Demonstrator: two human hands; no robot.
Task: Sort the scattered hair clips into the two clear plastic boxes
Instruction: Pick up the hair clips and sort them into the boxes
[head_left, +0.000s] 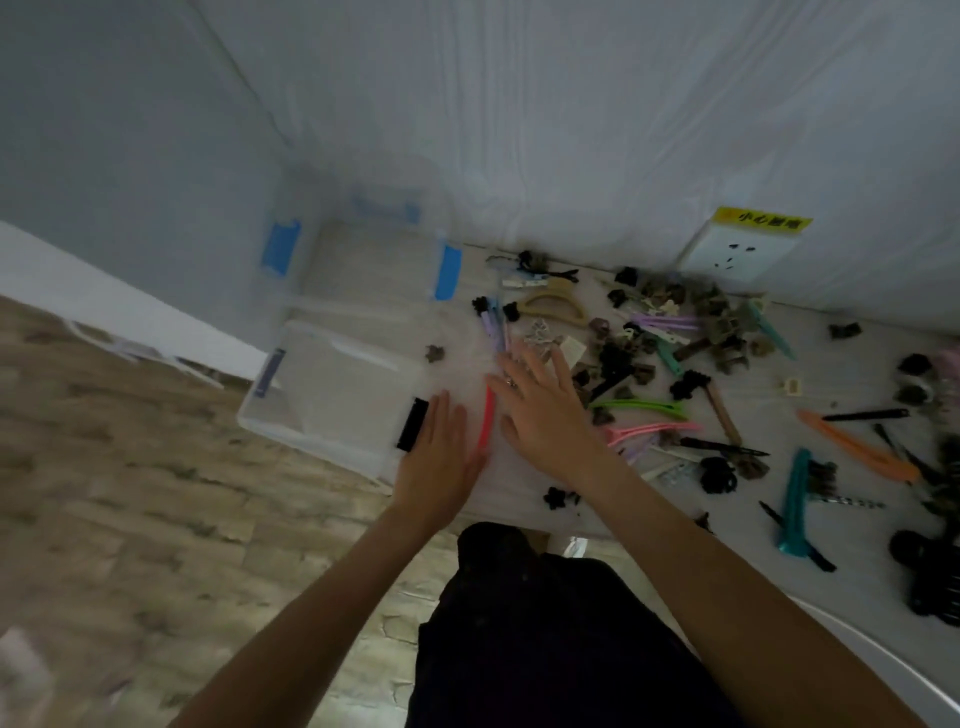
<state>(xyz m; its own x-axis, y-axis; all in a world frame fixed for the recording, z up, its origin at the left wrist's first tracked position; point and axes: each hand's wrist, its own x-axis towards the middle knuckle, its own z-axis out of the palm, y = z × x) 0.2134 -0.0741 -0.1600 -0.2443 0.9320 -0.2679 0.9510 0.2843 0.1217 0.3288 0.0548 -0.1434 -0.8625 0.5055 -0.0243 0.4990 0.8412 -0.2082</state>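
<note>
Two clear plastic boxes stand at the table's left end: one with blue latches (363, 260) at the back, one with black latches (332, 384) at the front, both looking empty. Several hair clips (675, 353) in black, brown, green, pink, orange and teal lie scattered over the white table to the right. A red clip (487, 418) lies between my hands. My left hand (439, 457) is flat with straight fingers beside the near box's black latch. My right hand (545, 410) is spread open over the table at the edge of the clip pile. Neither hand holds anything.
A white wall socket (737, 249) with a yellow label sits behind the pile. The table (852, 530) ends just left of the boxes, with wood-pattern floor (130, 467) below. My dark-clothed legs (519, 623) are at the front table edge.
</note>
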